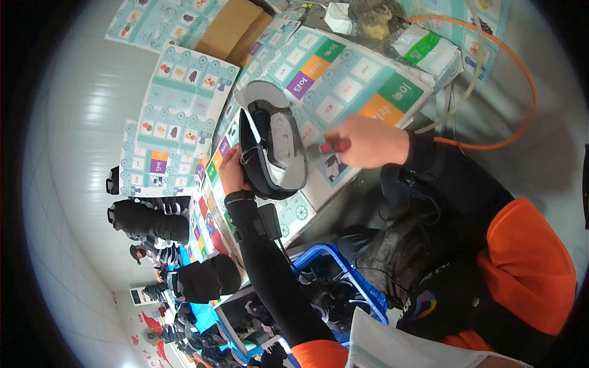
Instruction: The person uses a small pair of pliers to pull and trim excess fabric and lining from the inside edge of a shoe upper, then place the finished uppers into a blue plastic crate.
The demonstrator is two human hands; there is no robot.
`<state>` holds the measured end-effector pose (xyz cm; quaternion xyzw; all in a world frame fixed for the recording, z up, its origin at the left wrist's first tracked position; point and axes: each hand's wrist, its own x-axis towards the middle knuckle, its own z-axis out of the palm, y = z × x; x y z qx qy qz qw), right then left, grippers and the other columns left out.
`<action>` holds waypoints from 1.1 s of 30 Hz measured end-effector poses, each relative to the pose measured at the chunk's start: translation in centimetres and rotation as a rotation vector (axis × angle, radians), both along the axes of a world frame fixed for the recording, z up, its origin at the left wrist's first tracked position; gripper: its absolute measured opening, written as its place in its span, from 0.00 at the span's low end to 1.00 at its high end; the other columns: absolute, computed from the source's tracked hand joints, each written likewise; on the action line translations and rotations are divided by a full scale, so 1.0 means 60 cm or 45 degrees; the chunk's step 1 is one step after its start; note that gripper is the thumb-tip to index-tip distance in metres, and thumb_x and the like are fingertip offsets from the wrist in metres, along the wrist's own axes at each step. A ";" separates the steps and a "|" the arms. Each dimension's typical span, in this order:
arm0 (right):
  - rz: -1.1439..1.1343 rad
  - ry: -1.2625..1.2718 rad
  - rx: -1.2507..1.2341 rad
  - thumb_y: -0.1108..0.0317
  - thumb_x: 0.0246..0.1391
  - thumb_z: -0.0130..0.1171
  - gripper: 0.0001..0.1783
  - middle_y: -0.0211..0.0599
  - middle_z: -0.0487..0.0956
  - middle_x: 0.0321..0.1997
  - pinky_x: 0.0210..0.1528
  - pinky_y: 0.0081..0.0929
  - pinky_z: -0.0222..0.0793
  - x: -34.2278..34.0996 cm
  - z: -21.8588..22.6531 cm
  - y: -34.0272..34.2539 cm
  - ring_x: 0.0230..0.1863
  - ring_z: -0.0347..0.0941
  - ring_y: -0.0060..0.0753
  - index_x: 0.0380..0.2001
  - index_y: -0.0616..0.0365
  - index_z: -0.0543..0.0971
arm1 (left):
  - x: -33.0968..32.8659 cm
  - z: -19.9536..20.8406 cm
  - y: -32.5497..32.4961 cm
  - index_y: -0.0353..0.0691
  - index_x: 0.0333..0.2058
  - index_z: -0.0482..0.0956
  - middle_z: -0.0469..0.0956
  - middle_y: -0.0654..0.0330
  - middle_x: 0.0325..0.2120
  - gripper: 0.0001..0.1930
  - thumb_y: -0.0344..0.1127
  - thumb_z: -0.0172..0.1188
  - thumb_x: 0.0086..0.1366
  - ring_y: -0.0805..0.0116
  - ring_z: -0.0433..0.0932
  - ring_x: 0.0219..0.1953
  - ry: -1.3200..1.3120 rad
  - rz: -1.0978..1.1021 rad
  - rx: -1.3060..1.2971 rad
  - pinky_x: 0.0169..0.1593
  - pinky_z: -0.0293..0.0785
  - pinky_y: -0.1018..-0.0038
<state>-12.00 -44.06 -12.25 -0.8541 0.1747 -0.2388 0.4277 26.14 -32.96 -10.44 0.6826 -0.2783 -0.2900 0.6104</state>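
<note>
A black and white shoe upper is tilted above the patterned table covering, its opening and pale lining facing me. My left hand is closed on its left side, with the fingers partly hidden by the shoe. To the right of the shoe, my right hand is closed round a small red-handled tool. The tool's tip is blurred beside the shoe's edge, so its kind and whether it touches are unclear.
A blue basket of dark shoe parts stands below the table edge. An orange hose loops at the right. At the back are a cardboard box and a green-labelled white package. Black stacks and another person appear leftward.
</note>
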 end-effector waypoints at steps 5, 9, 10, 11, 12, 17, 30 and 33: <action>-0.358 -0.100 0.127 0.69 0.45 0.56 0.13 0.61 0.81 0.31 0.45 0.53 0.74 -0.007 0.030 -0.001 0.40 0.78 0.66 0.34 0.62 0.82 | -0.006 0.010 0.004 0.30 0.48 0.84 0.85 0.59 0.40 0.12 0.32 0.63 0.71 0.71 0.83 0.40 -0.057 -0.026 0.033 0.46 0.79 0.75; -0.223 -0.046 0.082 0.68 0.45 0.56 0.13 0.62 0.81 0.31 0.46 0.53 0.75 -0.006 0.017 0.007 0.40 0.78 0.67 0.34 0.63 0.82 | -0.015 0.009 0.009 0.30 0.49 0.84 0.85 0.58 0.40 0.13 0.32 0.62 0.72 0.71 0.83 0.40 -0.081 0.072 0.035 0.46 0.79 0.76; -0.227 -0.041 0.083 0.68 0.45 0.56 0.13 0.62 0.81 0.31 0.46 0.53 0.75 -0.007 0.014 0.008 0.40 0.78 0.67 0.34 0.63 0.82 | -0.021 0.008 0.008 0.30 0.49 0.84 0.85 0.58 0.41 0.13 0.32 0.63 0.72 0.71 0.83 0.40 -0.068 0.076 0.030 0.46 0.79 0.76; -0.146 0.032 0.048 0.68 0.45 0.56 0.14 0.62 0.81 0.32 0.46 0.53 0.75 -0.009 0.011 0.008 0.41 0.78 0.67 0.34 0.63 0.83 | -0.027 0.008 0.006 0.30 0.49 0.84 0.85 0.58 0.41 0.13 0.32 0.63 0.72 0.71 0.83 0.40 -0.055 0.081 0.024 0.46 0.79 0.76; -0.064 0.105 0.014 0.68 0.45 0.56 0.15 0.62 0.82 0.33 0.47 0.52 0.75 -0.009 0.008 0.010 0.41 0.78 0.67 0.35 0.63 0.84 | -0.032 0.008 0.003 0.30 0.49 0.84 0.85 0.58 0.41 0.13 0.32 0.63 0.72 0.71 0.83 0.40 -0.052 0.080 0.025 0.46 0.79 0.76; 0.066 0.016 0.157 0.69 0.50 0.60 0.10 0.54 0.82 0.32 0.42 0.43 0.72 -0.001 0.003 0.024 0.38 0.78 0.63 0.34 0.63 0.82 | -0.024 0.039 0.024 0.30 0.50 0.82 0.84 0.57 0.44 0.12 0.30 0.61 0.72 0.69 0.82 0.45 -0.126 0.001 -0.091 0.51 0.77 0.73; 0.070 -0.151 0.115 0.68 0.49 0.60 0.13 0.48 0.79 0.25 0.34 0.39 0.69 0.011 0.051 -0.001 0.28 0.76 0.51 0.39 0.59 0.81 | 0.002 0.006 0.021 0.32 0.55 0.77 0.82 0.52 0.51 0.16 0.33 0.55 0.74 0.62 0.81 0.51 0.176 -0.016 -0.503 0.58 0.77 0.67; -0.158 -0.147 0.052 0.70 0.48 0.57 0.09 0.55 0.80 0.28 0.36 0.47 0.71 0.034 0.027 -0.002 0.33 0.76 0.63 0.34 0.60 0.80 | -0.033 -0.036 0.010 0.32 0.55 0.77 0.82 0.50 0.51 0.15 0.25 0.51 0.73 0.59 0.83 0.50 -0.018 0.001 -0.522 0.58 0.79 0.63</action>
